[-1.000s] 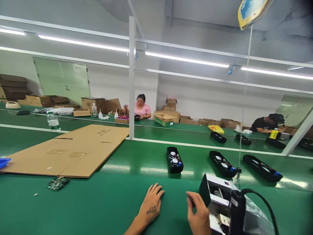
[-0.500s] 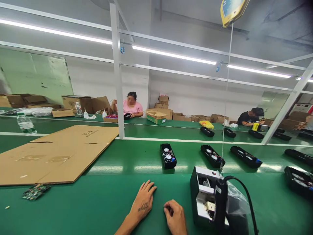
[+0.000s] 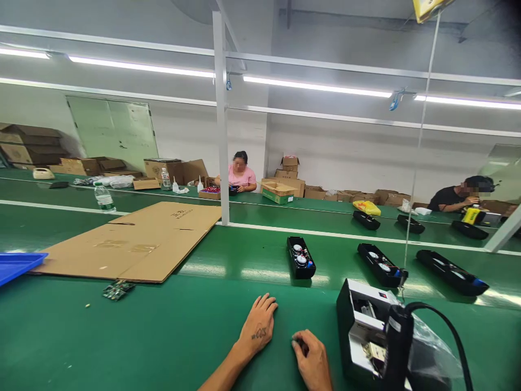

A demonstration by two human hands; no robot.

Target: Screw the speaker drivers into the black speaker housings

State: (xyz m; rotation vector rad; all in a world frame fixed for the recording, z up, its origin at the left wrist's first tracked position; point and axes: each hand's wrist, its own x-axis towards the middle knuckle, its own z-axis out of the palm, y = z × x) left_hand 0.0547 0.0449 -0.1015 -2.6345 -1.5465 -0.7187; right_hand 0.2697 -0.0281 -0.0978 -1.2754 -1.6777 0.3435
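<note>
Head view: open box (image 3: pixel 344 332) lengthwise front-to-back

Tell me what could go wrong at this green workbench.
The right hand is beside the open box, so a sideways move might bump it. The curved cable of the black tool could snag on the clear plastic nearby. Shifting the cardboard sheet might scrape the circuit boards lying at its near edge.

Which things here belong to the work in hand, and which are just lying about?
Likely part of the work:
open box, beside the right hand
black tool with a cable
speaker case, beyond the left hand

Probably just lying about:
cardboard sheet
water bottle
blue tray
</note>
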